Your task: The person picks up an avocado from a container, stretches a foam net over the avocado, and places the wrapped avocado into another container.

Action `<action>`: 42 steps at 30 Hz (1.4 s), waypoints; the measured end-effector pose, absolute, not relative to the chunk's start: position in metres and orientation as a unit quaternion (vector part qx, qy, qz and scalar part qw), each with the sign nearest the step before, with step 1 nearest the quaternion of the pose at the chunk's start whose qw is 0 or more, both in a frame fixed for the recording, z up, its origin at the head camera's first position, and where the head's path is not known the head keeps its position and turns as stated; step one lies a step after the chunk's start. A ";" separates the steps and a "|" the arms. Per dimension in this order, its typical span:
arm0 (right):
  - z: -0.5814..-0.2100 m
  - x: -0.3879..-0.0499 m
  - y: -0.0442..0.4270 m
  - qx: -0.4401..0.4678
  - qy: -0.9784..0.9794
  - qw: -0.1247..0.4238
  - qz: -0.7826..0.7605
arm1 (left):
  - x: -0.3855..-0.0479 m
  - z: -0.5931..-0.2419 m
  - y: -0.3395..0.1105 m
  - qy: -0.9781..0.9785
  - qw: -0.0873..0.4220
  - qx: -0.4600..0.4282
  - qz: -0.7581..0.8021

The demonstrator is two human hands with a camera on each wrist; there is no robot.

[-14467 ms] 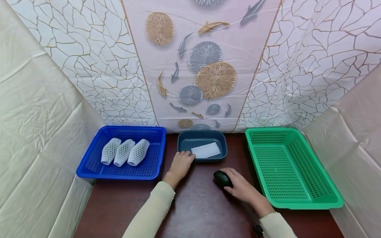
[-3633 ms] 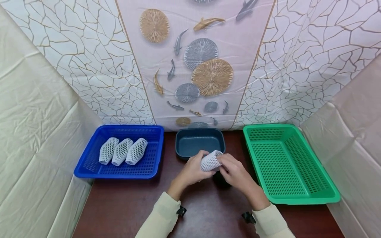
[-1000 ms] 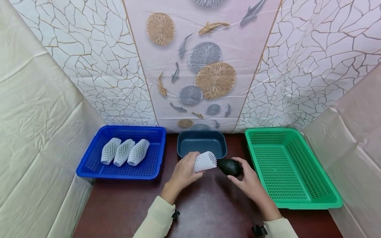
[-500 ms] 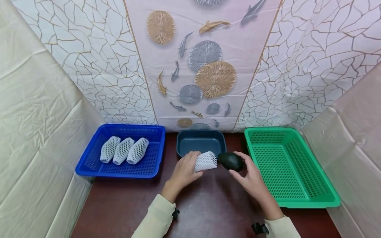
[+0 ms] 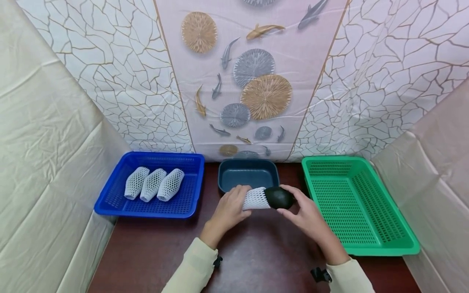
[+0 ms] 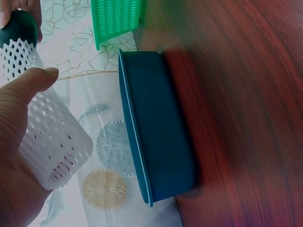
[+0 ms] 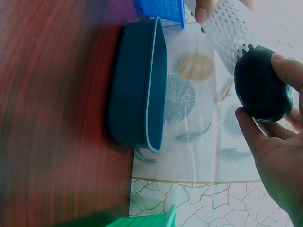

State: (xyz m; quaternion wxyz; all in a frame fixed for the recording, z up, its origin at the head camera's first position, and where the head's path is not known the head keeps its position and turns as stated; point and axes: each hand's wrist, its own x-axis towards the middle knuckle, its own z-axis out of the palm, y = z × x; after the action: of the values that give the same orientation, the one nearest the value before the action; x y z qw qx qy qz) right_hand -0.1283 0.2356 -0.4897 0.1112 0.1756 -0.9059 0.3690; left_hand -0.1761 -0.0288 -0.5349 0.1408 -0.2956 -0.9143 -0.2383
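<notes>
My left hand (image 5: 229, 206) grips a white foam net sleeve (image 5: 255, 198) above the table, its thumb lying along the mesh in the left wrist view. From the right, my right hand (image 5: 305, 211) holds a dark green avocado (image 5: 280, 198) between thumb and fingers. The avocado's narrow end sits inside the sleeve's mouth, and the wider end is bare. In the right wrist view the mesh edge (image 7: 244, 47) meets the avocado's skin (image 7: 262, 85). The sleeve's far end (image 6: 59, 172) hangs open and flattened in the left wrist view.
Behind the hands stands a small dark blue-green tub (image 5: 248, 163). A blue basket (image 5: 106, 209) at left holds three foam-sleeved pieces (image 5: 154, 185). A green basket (image 5: 344, 203) stands at right on the dark red-brown table (image 5: 253, 256). Patterned cloth walls close in the back and sides.
Earlier the flat sleeve lay in the tub and the avocado was on the table. Both were lifted, and the sleeve's mouth was spread. Over the last half second the avocado moved left into the sleeve.
</notes>
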 end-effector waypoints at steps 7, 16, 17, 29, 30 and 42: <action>-0.486 -0.128 0.229 0.197 -0.899 0.091 0.382 | -0.170 -0.529 -0.024 -0.905 0.140 -0.304 -0.262; -0.487 -0.127 0.222 0.222 -0.887 0.098 0.392 | -0.166 -0.531 -0.018 -0.898 0.142 -0.315 -0.273; -0.488 -0.127 0.222 0.221 -0.887 0.097 0.393 | -0.166 -0.531 -0.018 -0.896 0.144 -0.317 -0.275; -0.486 -0.131 0.227 0.235 -0.869 0.048 0.434 | -0.162 -0.534 -0.013 -0.895 0.118 -0.287 -0.321; -0.485 -0.131 0.227 0.236 -0.869 0.045 0.433 | -0.162 -0.534 -0.013 -0.894 0.113 -0.283 -0.329; -0.478 -0.136 0.217 0.238 -0.889 0.030 0.391 | -0.157 -0.534 -0.005 -0.885 0.072 -0.256 -0.382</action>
State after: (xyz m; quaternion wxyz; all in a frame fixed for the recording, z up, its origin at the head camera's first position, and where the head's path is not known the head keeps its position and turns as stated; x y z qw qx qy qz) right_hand -0.1359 0.2167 -0.4783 0.0304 0.2380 -0.8888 0.3905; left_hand -0.1570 -0.0055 -0.5336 0.0722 -0.2556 -0.8853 -0.3818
